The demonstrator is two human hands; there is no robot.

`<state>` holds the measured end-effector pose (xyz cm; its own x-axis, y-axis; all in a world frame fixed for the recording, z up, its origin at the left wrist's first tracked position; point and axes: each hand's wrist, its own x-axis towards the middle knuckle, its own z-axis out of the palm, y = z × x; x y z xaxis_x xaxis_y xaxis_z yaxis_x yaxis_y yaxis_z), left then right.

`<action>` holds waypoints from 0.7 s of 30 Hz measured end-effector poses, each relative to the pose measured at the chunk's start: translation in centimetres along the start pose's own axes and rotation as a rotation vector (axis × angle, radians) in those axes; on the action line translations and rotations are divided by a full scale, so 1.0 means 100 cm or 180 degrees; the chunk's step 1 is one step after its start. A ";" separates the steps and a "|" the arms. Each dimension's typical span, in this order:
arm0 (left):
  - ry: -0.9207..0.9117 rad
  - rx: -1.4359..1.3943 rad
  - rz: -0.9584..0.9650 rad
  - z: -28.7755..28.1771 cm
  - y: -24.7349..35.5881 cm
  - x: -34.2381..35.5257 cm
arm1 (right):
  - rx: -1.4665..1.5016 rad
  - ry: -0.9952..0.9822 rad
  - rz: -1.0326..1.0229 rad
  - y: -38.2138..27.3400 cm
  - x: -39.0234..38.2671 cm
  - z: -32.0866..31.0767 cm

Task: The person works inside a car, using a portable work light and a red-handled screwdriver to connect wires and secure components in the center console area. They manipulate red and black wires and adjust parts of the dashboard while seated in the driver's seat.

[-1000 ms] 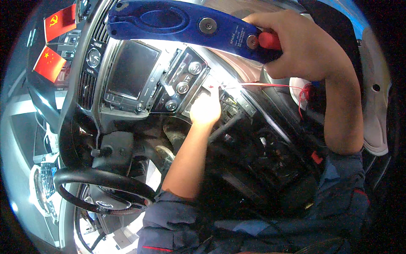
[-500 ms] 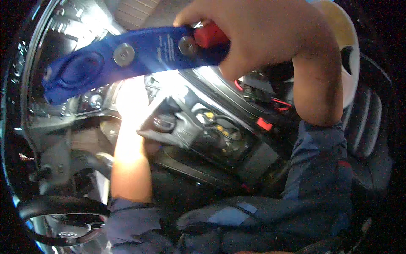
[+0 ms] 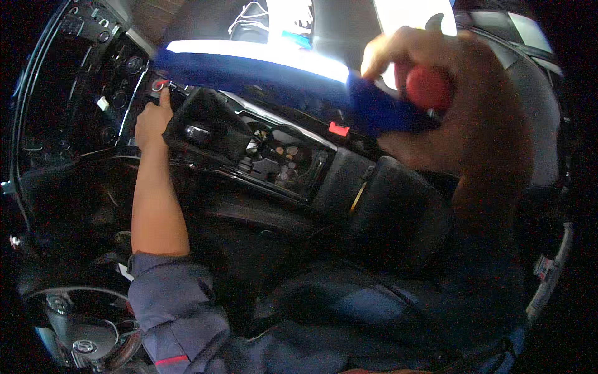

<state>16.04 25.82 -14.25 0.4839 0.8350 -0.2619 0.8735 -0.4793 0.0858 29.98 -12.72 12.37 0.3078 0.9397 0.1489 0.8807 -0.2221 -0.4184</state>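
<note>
My right hand [image 3: 473,106] is closed around one end of a long blue work light [image 3: 261,71], beside its red round knob [image 3: 428,87]. The light lies raised across the upper middle, its bright strip facing away from me. My left hand [image 3: 152,128] reaches to the lower dash, index finger stretched out and the other fingers partly curled. That fingertip is at a small round socket [image 3: 159,86] with a red part; whether it presses on it is too small to tell. Nothing shows held in the left hand.
Just right of my left hand is the gear lever with its dark boot [image 3: 202,132]. A console tray [image 3: 283,156] holds coins and small items. A red buckle [image 3: 339,129] sits behind it. The steering wheel [image 3: 81,336] is at lower left; brightly lit items lie at the top.
The work light has swung round and shifted right with my right hand, its lit side now turned away. My left hand, earlier washed out by glare, now shows at the dash socket.
</note>
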 end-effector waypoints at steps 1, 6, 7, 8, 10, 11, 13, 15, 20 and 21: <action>-0.0067 0.0011 0.0025 0.002 -0.002 0.003 | 0.0360 0.0021 0.0019 0.001 -0.013 0.008; 0.0045 -0.0033 0.0425 0.009 -0.018 0.006 | 0.2672 -0.1097 0.1970 0.025 -0.026 0.049; 0.0129 -0.0053 0.0451 0.010 -0.020 0.003 | 0.3286 -0.1036 0.1795 0.034 -0.027 0.058; 0.0136 -0.0054 0.0491 0.011 -0.020 0.001 | 0.3729 -0.1043 0.1864 0.043 -0.028 0.065; 0.0274 0.0315 0.0747 0.008 -0.021 -0.005 | 0.4755 -0.0225 0.1257 0.055 -0.040 0.076; 0.0318 0.0226 0.0793 0.007 -0.020 -0.008 | 0.5026 0.0081 0.1074 0.059 -0.047 0.081; 0.0275 0.0011 0.0711 0.004 -0.021 -0.014 | 0.5299 0.0391 0.1379 0.057 -0.056 0.086; 0.0148 0.0274 0.0788 0.000 -0.024 -0.015 | 0.5606 0.0335 0.1599 0.046 -0.055 0.087; 0.0537 0.0385 0.1268 0.005 -0.045 -0.017 | 0.4234 -0.0115 0.1192 0.002 -0.002 0.089; 0.0619 0.0515 0.1349 0.008 -0.049 -0.018 | 0.4171 -0.0211 0.1200 -0.009 0.010 0.092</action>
<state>10.84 26.40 -15.00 0.8093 0.5852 -0.0507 0.5856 -0.8106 -0.0085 26.22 -9.21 4.68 0.4009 0.8963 -0.1894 -0.2477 -0.0930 -0.9644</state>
